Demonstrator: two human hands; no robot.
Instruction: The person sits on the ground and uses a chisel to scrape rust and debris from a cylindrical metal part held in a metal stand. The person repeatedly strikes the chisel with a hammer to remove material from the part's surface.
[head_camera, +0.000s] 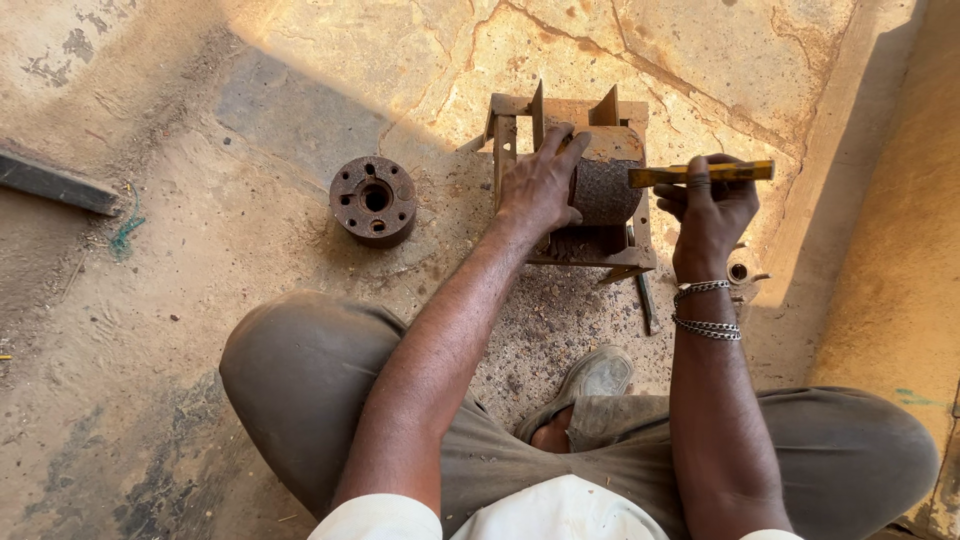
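A rusty metal cylinder (608, 178) lies in a rusty angle-iron frame (600, 255) on the ground in front of me. My left hand (540, 180) grips the cylinder's left end and holds it in the frame. My right hand (708, 210), with metal bracelets on the wrist, is closed around a yellowish flat tool (700, 173) whose end rests against the cylinder's right side.
A round rusty disc with holes (374, 199) sits on the sandy concrete left of the frame. A dark bar (55, 183) lies at the far left. A thin metal rod (646, 300) and a small ring (738, 271) lie near the frame. My crossed legs fill the foreground.
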